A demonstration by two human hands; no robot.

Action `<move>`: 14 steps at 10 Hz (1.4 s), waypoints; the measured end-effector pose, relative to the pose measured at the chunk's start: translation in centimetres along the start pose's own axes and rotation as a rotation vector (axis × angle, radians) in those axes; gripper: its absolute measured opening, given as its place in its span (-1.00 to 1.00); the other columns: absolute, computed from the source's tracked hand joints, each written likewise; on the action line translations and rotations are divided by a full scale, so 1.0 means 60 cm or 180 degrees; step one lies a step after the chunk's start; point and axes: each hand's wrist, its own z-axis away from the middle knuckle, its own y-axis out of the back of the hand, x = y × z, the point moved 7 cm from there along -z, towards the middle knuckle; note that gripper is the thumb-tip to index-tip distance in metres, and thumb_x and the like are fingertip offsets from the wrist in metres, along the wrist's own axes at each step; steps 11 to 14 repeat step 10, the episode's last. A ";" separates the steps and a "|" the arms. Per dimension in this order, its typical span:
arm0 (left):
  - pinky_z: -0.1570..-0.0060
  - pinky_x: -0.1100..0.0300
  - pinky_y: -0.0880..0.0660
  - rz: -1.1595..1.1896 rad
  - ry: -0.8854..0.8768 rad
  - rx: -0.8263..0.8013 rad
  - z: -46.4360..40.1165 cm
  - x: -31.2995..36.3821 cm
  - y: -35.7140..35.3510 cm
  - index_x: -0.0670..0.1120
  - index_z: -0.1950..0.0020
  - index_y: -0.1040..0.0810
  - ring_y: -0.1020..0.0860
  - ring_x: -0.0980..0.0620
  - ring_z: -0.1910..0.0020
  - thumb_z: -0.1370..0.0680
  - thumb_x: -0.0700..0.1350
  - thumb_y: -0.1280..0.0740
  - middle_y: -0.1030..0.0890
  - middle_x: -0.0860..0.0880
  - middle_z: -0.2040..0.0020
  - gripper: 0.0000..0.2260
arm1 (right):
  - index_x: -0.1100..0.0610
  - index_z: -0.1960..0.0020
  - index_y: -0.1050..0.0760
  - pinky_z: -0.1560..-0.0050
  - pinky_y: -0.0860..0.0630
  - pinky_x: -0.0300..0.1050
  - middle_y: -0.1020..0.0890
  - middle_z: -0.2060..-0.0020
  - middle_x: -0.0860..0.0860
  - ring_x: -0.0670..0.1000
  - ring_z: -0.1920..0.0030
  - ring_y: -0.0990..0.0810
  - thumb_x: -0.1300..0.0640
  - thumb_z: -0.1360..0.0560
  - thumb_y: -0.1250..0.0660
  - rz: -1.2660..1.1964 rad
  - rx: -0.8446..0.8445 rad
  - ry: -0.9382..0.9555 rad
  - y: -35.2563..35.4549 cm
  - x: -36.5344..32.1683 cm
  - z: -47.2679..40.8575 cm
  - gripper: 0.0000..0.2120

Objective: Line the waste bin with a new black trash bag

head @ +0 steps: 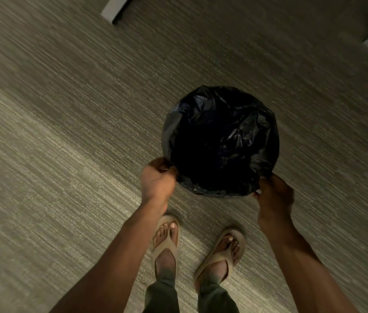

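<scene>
Both hands, left hand (pixel 157 181) and right hand (pixel 273 195), pinch the crinkled black plastic trash bag (pixel 221 136) at the round bin's near rim, apparently folding its edge over so it stays put.

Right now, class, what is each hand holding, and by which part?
Both hold the black trash bag by its near rim: left hand at the left edge, right hand at the right.

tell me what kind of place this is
Probably an office or hotel-type room, though little shows. The floor is striped commercial-looking carpet, a small round bin with a black bag stands on it, and white baseboard runs along the walls at the top. Both hands grip the bag's edge.
</scene>
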 end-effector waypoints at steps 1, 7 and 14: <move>0.14 0.24 -0.60 0.0037 -0.0153 0.0126 -0.044 0.043 0.047 0.00 -0.04 -0.73 -0.73 0.11 0.08 -0.47 -0.23 -0.49 -0.77 0.13 0.12 -0.80 | -0.03 0.24 -0.66 0.01 -0.66 0.23 -0.71 0.17 0.17 0.16 0.12 -0.66 0.25 -0.58 -0.32 0.0062 -0.0204 0.0100 -0.068 -0.050 0.004 -0.69; 0.47 0.37 -0.43 -0.0381 -0.0274 0.0670 -0.258 0.147 0.157 -0.08 0.01 -0.72 -0.63 0.10 0.29 -0.42 -0.20 -0.39 -0.74 -0.10 0.11 -0.80 | 0.22 -0.27 -0.65 -0.23 -0.63 0.27 -0.71 -0.19 0.25 0.30 -0.18 -0.69 0.16 -0.61 -0.32 0.0862 -0.0687 0.0246 -0.373 -0.159 -0.089 -0.71; -0.53 -0.11 -0.22 -0.1051 -0.0906 0.0895 -0.171 0.160 0.151 -0.23 -0.63 -0.23 -0.24 -0.26 -0.59 -0.58 0.30 -0.25 -0.27 -0.26 -0.61 -0.19 | 0.20 -0.65 -0.23 -0.41 -0.39 0.09 -0.38 -0.55 0.29 0.27 -0.50 -0.42 -0.17 -0.74 -0.04 0.2007 -0.0299 0.1210 -0.296 -0.205 -0.031 -0.38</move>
